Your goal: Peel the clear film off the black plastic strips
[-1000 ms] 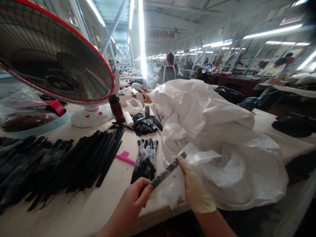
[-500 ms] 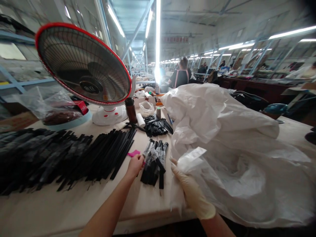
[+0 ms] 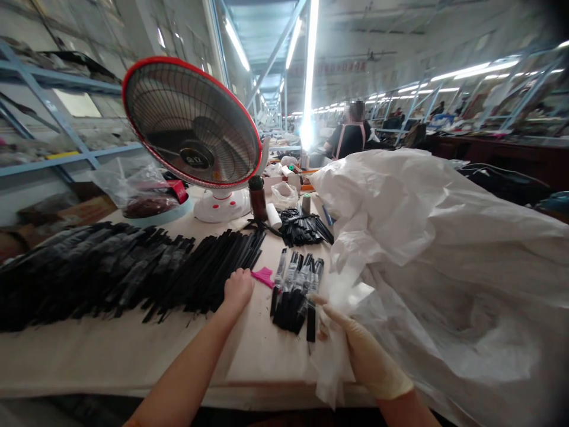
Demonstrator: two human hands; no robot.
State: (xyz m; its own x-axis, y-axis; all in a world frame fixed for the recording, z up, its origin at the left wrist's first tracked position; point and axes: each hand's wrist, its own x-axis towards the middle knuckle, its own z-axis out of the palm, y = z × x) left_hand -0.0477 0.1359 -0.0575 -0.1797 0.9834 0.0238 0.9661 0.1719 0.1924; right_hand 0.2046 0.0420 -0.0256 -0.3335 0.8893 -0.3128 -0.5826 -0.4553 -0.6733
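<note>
My left hand (image 3: 237,289) is bare and reaches over the table to the right end of a long spread of black strips (image 3: 133,270); its fingers curl down at the strips, and what they hold is hidden. A pink comb-like piece (image 3: 264,276) lies just right of it. My right hand (image 3: 362,353) wears a pale glove and pinches small clear plastic sleeves (image 3: 351,295) against a big white sack (image 3: 444,255). Between the hands lies a small pile of bagged black strips (image 3: 296,287).
A red-rimmed fan (image 3: 193,127) stands at the back of the table, with a dark bottle (image 3: 257,198) and another heap of black pieces (image 3: 306,228) beside it. A plastic bag (image 3: 137,190) lies at the back left. A person in an apron (image 3: 351,133) works far behind.
My left hand has laid a bagged strip on the small pile and moved left to the loose black strips. My head has turned left. The right hand still holds the clear sleeves.
</note>
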